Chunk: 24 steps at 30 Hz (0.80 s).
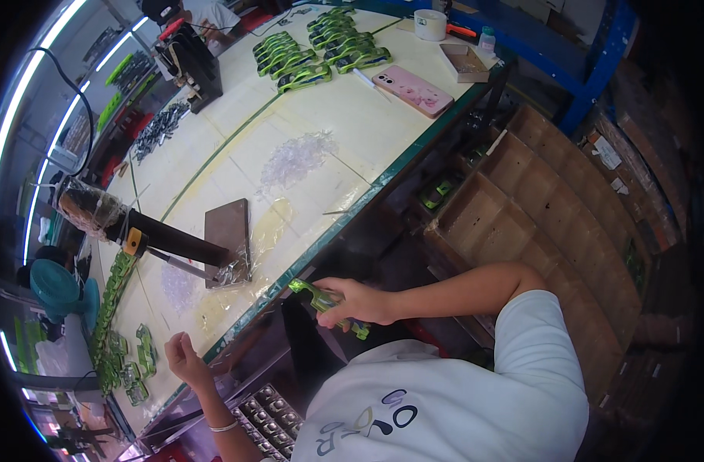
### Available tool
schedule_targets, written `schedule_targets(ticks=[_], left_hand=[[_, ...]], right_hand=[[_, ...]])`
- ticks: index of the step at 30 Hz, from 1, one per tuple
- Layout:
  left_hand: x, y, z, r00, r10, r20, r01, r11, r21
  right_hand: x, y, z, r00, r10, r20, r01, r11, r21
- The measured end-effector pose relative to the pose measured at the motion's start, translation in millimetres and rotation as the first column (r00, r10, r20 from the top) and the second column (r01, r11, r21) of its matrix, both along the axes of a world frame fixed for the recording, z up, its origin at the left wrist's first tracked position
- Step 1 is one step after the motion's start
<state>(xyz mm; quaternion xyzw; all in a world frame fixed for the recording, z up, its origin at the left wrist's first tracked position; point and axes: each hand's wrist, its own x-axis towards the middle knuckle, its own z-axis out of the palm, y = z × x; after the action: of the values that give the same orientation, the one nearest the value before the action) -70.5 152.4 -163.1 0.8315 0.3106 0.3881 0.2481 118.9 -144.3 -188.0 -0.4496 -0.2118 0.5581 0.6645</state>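
My right hand (356, 301) grips a green toy car body (318, 297) in front of my lap, just off the table's near edge. Fingers wrap its middle, so both ends stick out. Over the table edge at the lower left, my left hand (185, 360) is closed with the fingers curled together; whatever may be in them is hidden. Close to it on the table lie several more green car bodies (145, 350). Small clear plastic pieces (180, 286) are heaped further up, beside a brown block (226, 218) under a dark upright machine arm (175, 239).
A second heap of clear pieces (298, 158) lies mid-table. Rows of green car bodies (340, 38), a pink phone (414, 90) and a small open box (464, 63) are at the far side. Wooden compartment trays (514, 196) stand at right; a metallic-celled tray (267, 416) sits below the table edge.
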Motion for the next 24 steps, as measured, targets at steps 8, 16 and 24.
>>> schedule_targets(ticks=[8,16,24], left_hand=[[4.0,-92.9,15.3,0.908,0.08,0.411,0.27,0.637,-0.722],[21.3,-82.1,21.6,0.963,-0.073,0.261,0.154,0.94,-0.305],[-12.1,49.6,-8.6,0.939,0.297,-0.174,-0.197,0.879,0.435]], right_hand=[[0.1,1.1,2.6,0.996,0.041,0.082,-0.044,0.999,0.032],[-3.4,-4.6,13.1,0.985,-0.002,0.174,0.002,1.0,-0.002],[-4.5,-2.1,11.9,0.989,0.038,0.144,-0.037,0.999,-0.011]])
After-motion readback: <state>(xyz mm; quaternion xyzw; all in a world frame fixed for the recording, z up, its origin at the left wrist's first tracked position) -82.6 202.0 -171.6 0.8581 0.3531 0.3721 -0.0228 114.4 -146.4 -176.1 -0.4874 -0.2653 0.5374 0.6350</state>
